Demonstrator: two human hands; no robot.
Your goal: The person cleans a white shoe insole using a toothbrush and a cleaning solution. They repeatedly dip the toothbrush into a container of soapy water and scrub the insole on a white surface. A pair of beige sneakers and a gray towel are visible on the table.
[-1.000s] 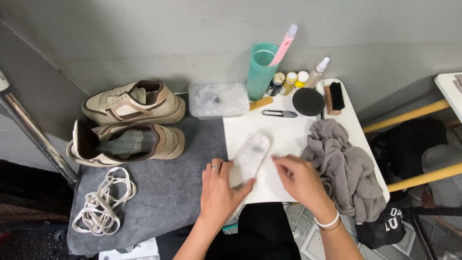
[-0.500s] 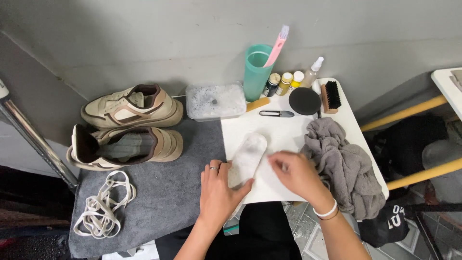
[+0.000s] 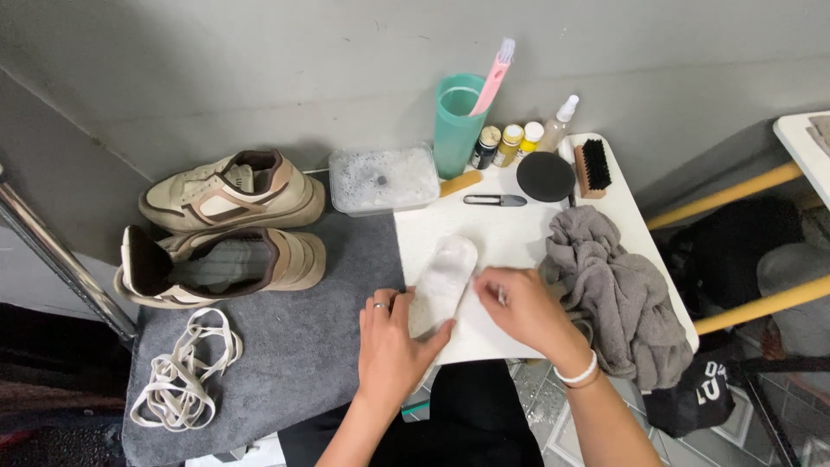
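Insole point(image 3: 443, 281) lying flat on the white table point(image 3: 510, 233), pale and thin, looks light and floppy, probably slick if wet, so pinning it at the heel end seems smart. Left hand point(image 3: 391, 346) is spread open, pressing its near end down. Right hand point(image 3: 523, 310) is curled loosely beside it, can't tell if it's pinching anything. Beige sneakers point(image 3: 229, 225) sit off left.

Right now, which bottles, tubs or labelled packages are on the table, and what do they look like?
Three small bottles: back edge, dark and yellow, pale caps.
Spray bottle: right of them, clear, white nozzle.
Round tin: in front, flat, black.
Plastic tub: beside the shoes, clear, foamy.
Green cup: tall, holding a pink brush.
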